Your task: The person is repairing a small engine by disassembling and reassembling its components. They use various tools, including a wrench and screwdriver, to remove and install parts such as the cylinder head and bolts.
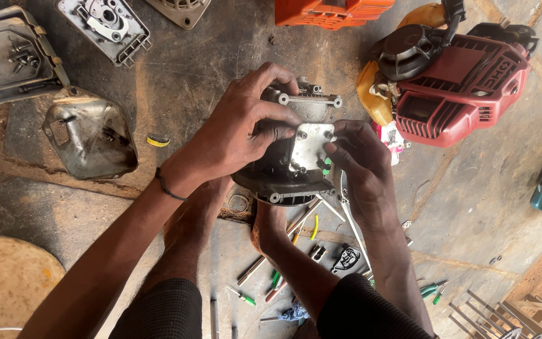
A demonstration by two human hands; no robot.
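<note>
Grey metal engine part btwn hands, left & right both gripping it, prob. steadying.

Colours: engine block between both hands dark grey w/ pale silver plate; green bit by right hand. Right of hands: red engine cover, yellow tank. Above: orange casing. Left of left hand: dull grey metal cover, yellow ring.
</note>
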